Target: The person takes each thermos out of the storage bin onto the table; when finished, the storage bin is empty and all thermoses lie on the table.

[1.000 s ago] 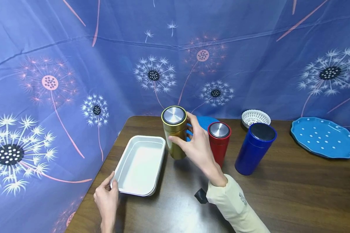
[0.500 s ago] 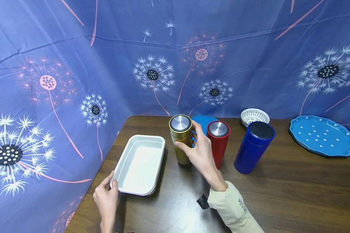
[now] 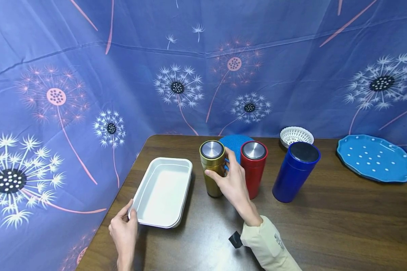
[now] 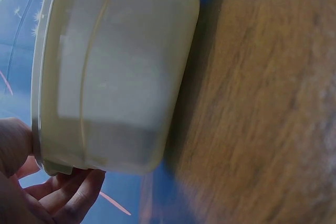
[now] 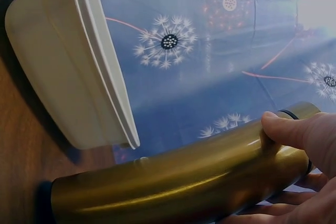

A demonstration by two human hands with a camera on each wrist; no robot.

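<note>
My left hand (image 3: 123,230) holds the near left corner of a white rectangular tub (image 3: 162,190) by its rim. In the left wrist view the thumb lies above the rim, with fingers curled under it beside the tub's wall (image 4: 126,72). Right of the tub, a gold thermos flask (image 3: 211,162) stands upright with a silver-topped lid. My right hand (image 3: 234,188) grips its upper part, thumb on the near side and fingers behind. The right wrist view shows the thumb high on the gold flask (image 5: 178,182), its base right at the wooden tabletop.
Just right of my right hand stands a red thermos flask (image 3: 254,173), then a blue one (image 3: 293,177). Behind are a round blue woven mat (image 3: 236,140), a white openwork bowl (image 3: 296,136) and a dotted blue plate (image 3: 376,158). A patterned blue cloth (image 3: 203,75) hangs behind the table.
My right hand has brought the gold flask down to the right, away from the tub and close to the red flask. The left hand has stayed on the tub.
</note>
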